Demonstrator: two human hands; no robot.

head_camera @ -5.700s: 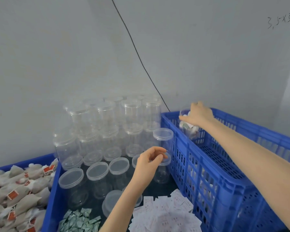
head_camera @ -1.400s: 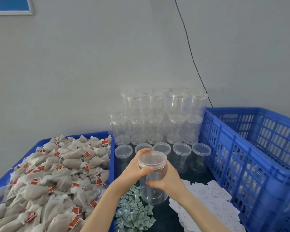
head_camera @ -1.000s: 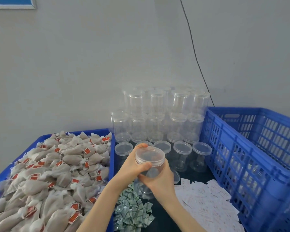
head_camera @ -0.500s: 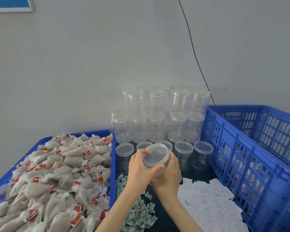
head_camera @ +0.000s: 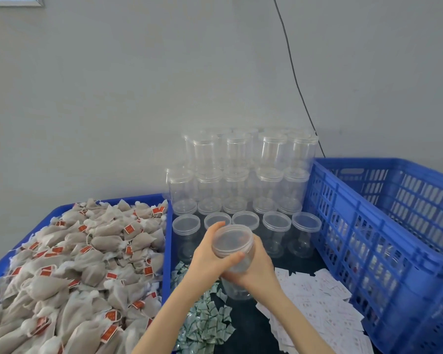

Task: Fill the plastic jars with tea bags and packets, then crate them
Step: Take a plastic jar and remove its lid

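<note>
Head view: both hands on one clear jar [head_camera: 234,267], held tilted above the dark worktop [head_camera: 246,325], mid-front, lid end toward the camera. Left hand [head_camera: 210,254] is curled round the lid [head_camera: 232,240], thumb across the near rim, fingers over the far rim. Right hand [head_camera: 257,268] wraps the jar body from the right side and below. Jar bottom sits close to the worktop; contact with it can't be told. Jar looks empty.

Behind the hands, toward the worktop's back edge: a row of lidded jars [head_camera: 276,233] standing upright, and behind that more jars stacked [head_camera: 243,172] in tiers against the wall [head_camera: 138,98].

Left edge: blue tray [head_camera: 167,241] heaped with tea bags [head_camera: 69,272], beige with red tags. Its right wall runs just beside the left forearm.

Front of worktop: pile of small green-white packets [head_camera: 205,325] under and right of the left forearm; spread of flat white packets [head_camera: 315,312] to the right of the right forearm, reaching to the crate.

Right edge: tall blue slatted crate [head_camera: 368,251], touching or just beside the back jar stack at its left corner. Something pale shows through the slats; can't tell what.

Black cable [head_camera: 293,72] runs down the wall to behind the stack. Corner of a blue-framed picture [head_camera: 13,0] at top left.
</note>
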